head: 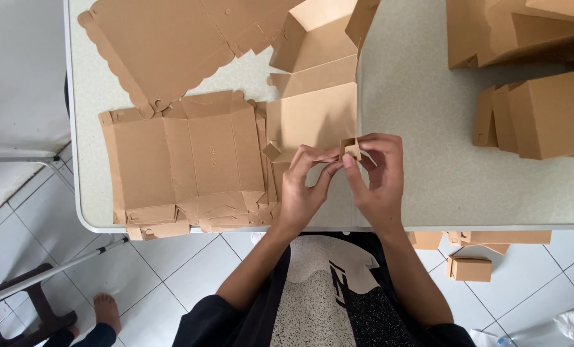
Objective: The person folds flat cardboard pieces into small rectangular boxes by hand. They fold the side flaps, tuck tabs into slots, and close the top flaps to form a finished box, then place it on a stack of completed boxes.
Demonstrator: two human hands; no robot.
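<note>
A brown cardboard box blank [309, 96], partly folded, lies on the pale table [428, 167] in front of me. Its far end stands up as walls; its near panel lies flat. My left hand [303, 189] pinches the near edge of this panel from the left. My right hand [377, 177] pinches a small upright corner tab [350, 148] on the same edge, thumb and forefinger closed on it. Both hands touch the box at the table's front.
A stack of flat brown blanks [184, 160] lies left of my hands, with a scalloped sheet [158, 45] behind it. Folded boxes [544, 115] stand at the right. More small boxes [470, 268] sit on the tiled floor, and a bare foot [106, 310] shows bottom left.
</note>
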